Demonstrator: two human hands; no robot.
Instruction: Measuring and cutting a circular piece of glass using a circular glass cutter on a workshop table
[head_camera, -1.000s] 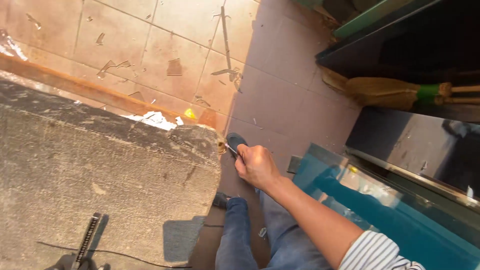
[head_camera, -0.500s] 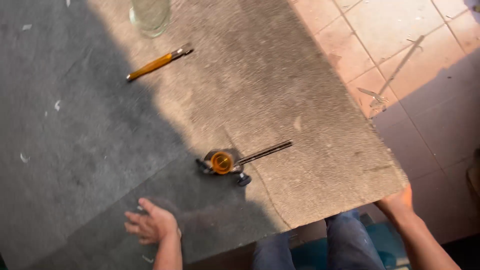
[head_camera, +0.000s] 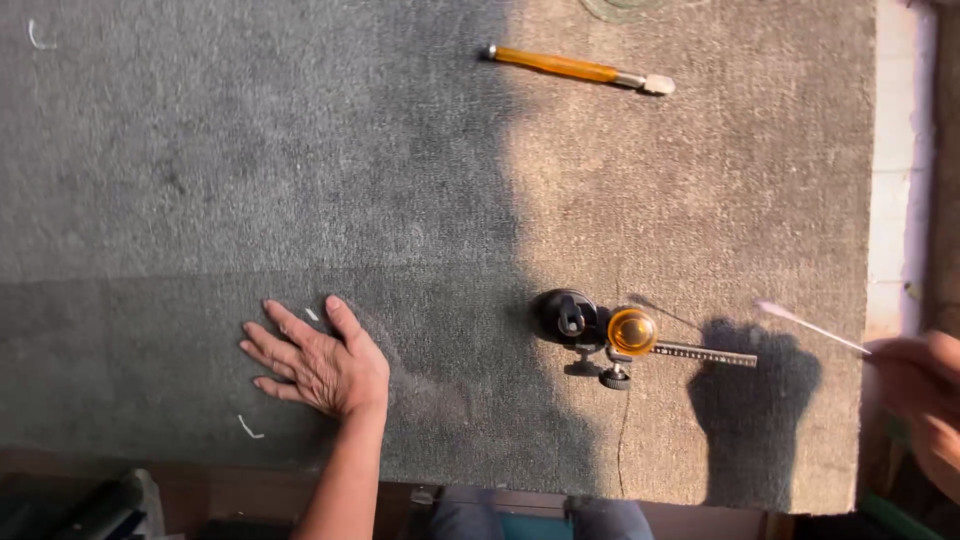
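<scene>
Down on the grey carpeted tabletop (head_camera: 200, 150), head view only, half in shade and half in sun. Left hand (head_camera: 318, 365) at about eight o'clock, palm down, fingers spread flat on the carpet, pinching nothing. Small white flecks (head_camera: 248, 428) just beside it, at its seven o'clock.

Over at four o'clock, right hand (head_camera: 925, 395) blurred at the frame's edge, just off the table's right side. Closed around a thin white stick (head_camera: 808, 325) that pokes out toward ten o'clock; exact finger grip too blurred to tell. Hand's shadow (head_camera: 755, 400) thrown on the carpet, just short of the tool.

Dead centre-right, between both hands: a circle-cutting tool (head_camera: 610, 335), lying loose. Black suction base (head_camera: 565, 315) at its nine o'clock end, amber knob (head_camera: 632, 331) in the middle, slim toothed bar (head_camera: 705, 352) running out toward three o'clock, small black wheel part (head_camera: 614, 378) below. Touched by neither hand; nearer the right one.

Handling call: looks light, stiff, metal and hard plastic, awkwardly lopsided with weight likely at the black base. Best taken by the base or the amber knob; bar thin and liable to swing, cutting end best left alone. Carpet should keep it from sliding.

Up at one o'clock, well apart: an amber-handled cutter (head_camera: 575, 67), metal head pointing right. Pale tiled floor (head_camera: 893, 200) beyond the right edge.
</scene>
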